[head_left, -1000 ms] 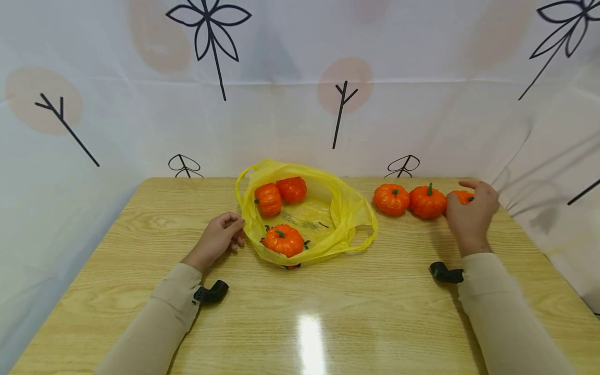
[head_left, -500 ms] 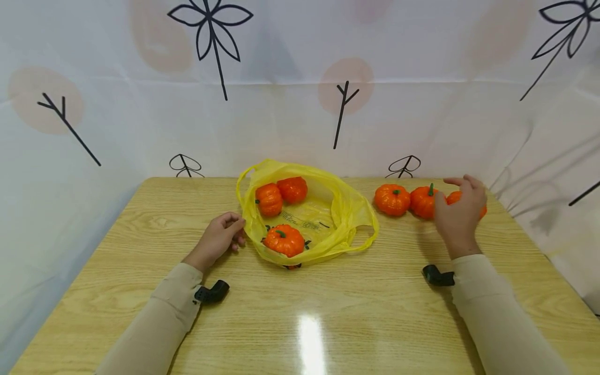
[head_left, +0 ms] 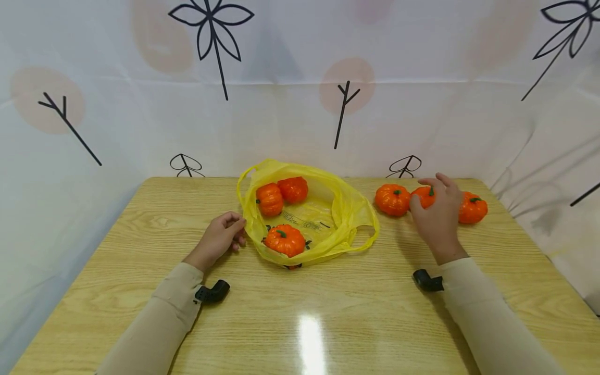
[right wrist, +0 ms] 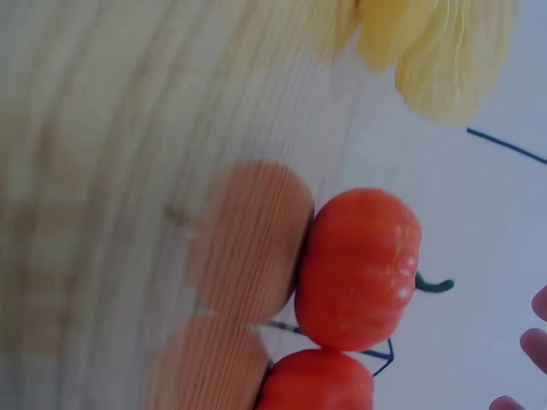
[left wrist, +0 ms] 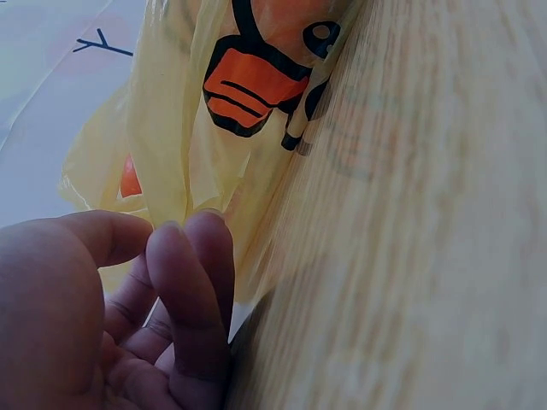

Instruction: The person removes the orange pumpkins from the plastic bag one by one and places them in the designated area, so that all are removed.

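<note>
A yellow plastic bag (head_left: 328,250) lies with its mouth spread, three small orange toy pumpkins (head_left: 285,240) inside. My left hand (head_left: 216,237) is at the bag's left edge; in the left wrist view its thumb and fingers (left wrist: 175,265) pinch the yellow film. Three more pumpkins stand in a row at the back right: a left one (head_left: 392,200), a middle one (head_left: 423,196) and a right one (head_left: 473,208). Over the middle one hovers my right hand (head_left: 438,216), fingers spread and holding nothing, partly hiding it. Only fingertips (right wrist: 534,346) of it show in the right wrist view.
A wooden table (head_left: 262,317) carries everything. Behind it hangs a white cloth (head_left: 281,120) printed with plants. One bag handle (head_left: 363,242) loops out to the right, towards the row of pumpkins. Black wrist devices (head_left: 213,291) sit on both sleeves.
My right hand has moved left, from the right pumpkin to over the middle one, uncovering the right pumpkin. The left hand and the bag have stayed in place.
</note>
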{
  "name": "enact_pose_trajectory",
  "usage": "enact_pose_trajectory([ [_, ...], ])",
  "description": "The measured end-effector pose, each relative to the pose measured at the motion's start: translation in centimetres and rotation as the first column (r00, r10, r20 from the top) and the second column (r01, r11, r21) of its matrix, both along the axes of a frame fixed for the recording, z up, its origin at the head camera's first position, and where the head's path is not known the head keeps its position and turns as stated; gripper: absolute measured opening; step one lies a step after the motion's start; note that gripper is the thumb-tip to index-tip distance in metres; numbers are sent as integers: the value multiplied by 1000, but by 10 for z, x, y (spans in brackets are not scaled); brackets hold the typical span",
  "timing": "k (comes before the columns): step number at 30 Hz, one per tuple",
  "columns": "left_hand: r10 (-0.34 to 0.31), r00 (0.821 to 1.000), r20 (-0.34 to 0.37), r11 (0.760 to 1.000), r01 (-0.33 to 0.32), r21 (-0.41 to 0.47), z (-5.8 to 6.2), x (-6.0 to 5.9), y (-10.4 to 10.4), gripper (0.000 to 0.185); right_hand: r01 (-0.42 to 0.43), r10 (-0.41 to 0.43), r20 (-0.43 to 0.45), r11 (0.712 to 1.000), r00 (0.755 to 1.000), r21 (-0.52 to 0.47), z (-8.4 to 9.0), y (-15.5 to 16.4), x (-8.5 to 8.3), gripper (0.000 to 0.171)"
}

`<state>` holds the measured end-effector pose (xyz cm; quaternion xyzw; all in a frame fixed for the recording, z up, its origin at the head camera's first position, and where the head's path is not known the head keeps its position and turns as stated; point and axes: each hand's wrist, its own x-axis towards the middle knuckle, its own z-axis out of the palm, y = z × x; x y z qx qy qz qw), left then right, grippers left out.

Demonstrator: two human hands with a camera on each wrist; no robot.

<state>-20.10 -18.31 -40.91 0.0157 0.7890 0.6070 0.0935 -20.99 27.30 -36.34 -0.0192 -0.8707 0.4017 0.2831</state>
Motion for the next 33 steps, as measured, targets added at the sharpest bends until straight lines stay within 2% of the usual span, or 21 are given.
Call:
enact_pose_trajectory([
  [10, -3, 1000, -13, 1000, 3, -6, 0, 0, 0, 31, -89, 89, -6, 995, 996, 37, -2, -22, 5, 30],
  [20, -9, 1000, -21, 1000, 8, -12, -2, -1, -1, 31, -202, 207, -55, 975, 977, 93, -4, -45, 13, 26],
  [33, -5, 1000, -17, 1000, 5, -14, -1, 0, -1, 31, -322, 321, 33, 941, 947, 100, -7, -68, 27, 29],
])
